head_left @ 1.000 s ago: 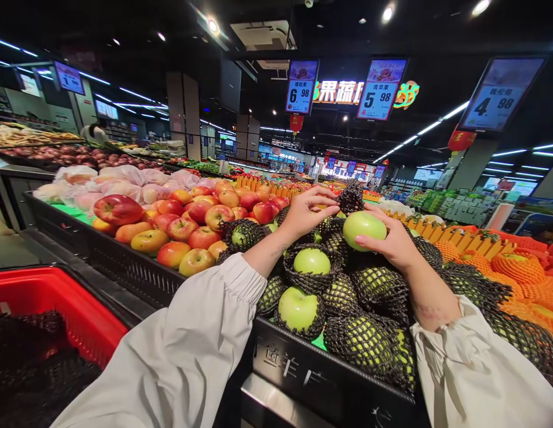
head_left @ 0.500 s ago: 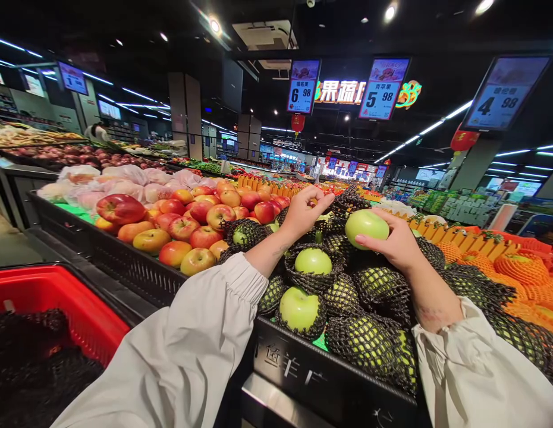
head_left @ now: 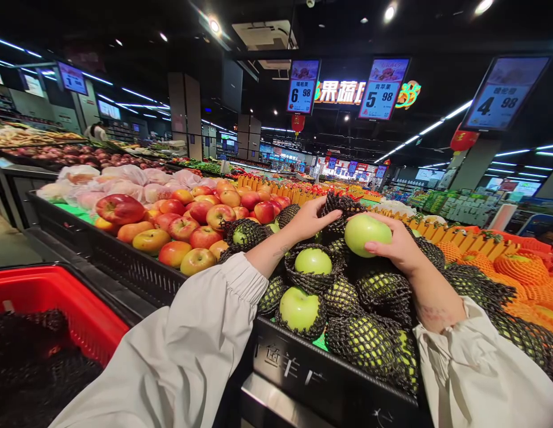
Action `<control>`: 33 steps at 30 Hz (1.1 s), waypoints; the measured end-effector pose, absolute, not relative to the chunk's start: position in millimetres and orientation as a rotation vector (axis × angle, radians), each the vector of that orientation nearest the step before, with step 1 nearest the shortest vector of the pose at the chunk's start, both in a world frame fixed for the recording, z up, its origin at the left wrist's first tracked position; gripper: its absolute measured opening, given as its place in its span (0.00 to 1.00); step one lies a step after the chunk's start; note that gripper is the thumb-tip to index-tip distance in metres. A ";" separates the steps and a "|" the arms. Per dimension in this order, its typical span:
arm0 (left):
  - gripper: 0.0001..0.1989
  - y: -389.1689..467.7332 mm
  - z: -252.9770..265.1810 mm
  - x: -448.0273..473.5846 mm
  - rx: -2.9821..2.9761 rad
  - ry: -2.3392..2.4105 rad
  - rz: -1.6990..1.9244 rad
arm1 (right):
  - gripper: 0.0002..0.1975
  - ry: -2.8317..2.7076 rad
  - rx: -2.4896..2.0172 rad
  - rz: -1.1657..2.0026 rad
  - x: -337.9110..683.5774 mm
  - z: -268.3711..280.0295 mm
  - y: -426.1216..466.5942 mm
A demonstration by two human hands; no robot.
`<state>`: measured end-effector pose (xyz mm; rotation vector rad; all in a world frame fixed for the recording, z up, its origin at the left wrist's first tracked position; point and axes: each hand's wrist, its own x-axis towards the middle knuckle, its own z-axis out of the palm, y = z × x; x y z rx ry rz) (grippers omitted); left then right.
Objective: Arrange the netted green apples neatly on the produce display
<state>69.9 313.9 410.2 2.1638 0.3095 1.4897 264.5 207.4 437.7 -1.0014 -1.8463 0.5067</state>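
Observation:
My right hand (head_left: pixel 399 241) is closed around a bare green apple (head_left: pixel 367 235), held above the pile with its smooth skin facing me. Just left of it, my left hand (head_left: pixel 308 221) has its thumb and fingers around a bunched black foam net (head_left: pixel 341 208); part of the grip is hidden behind the hand. Beneath both hands lie green apples in black foam nets (head_left: pixel 370 345), several of them wrapped all over. Two show bare tops, an upper green apple (head_left: pixel 313 261) and a lower green apple (head_left: pixel 298 309).
Red and yellow apples (head_left: pixel 205 236) fill the left part of the black display bin (head_left: pixel 312 362). Orange-netted fruit (head_left: pixel 521 270) lies to the right. At lower left stands a red basket (head_left: pixel 93 315) with dark contents. Price screens (head_left: pixel 383 89) hang overhead.
My left hand has opened from a pinch to a wider grip on the black net and moved slightly down and right. The green apple has turned and dropped slightly in my right hand.

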 end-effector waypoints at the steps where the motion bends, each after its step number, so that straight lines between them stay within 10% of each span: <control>1: 0.16 315.0 410.3 70.1 2.148 0.348 1.531 | 0.32 -1.857 -1.018 0.505 264.1 437.8 207.7; 6: 0.30 316.9 411.5 68.9 2.141 0.384 1.642 | 0.30 -1.792 -1.185 0.296 265.6 437.1 214.4; 12: 0.10 319.2 414.0 68.4 2.025 0.451 1.829 | 0.33 -1.590 -1.350 0.128 269.2 434.7 221.9; 21: 0.25 314.2 414.8 63.9 2.060 0.643 1.899 | 0.33 -1.727 -1.064 0.075 273.5 432.8 224.6; 33: 0.13 305.0 414.4 73.8 2.077 0.199 1.553 | 0.40 -1.932 -1.058 0.251 275.2 433.9 220.4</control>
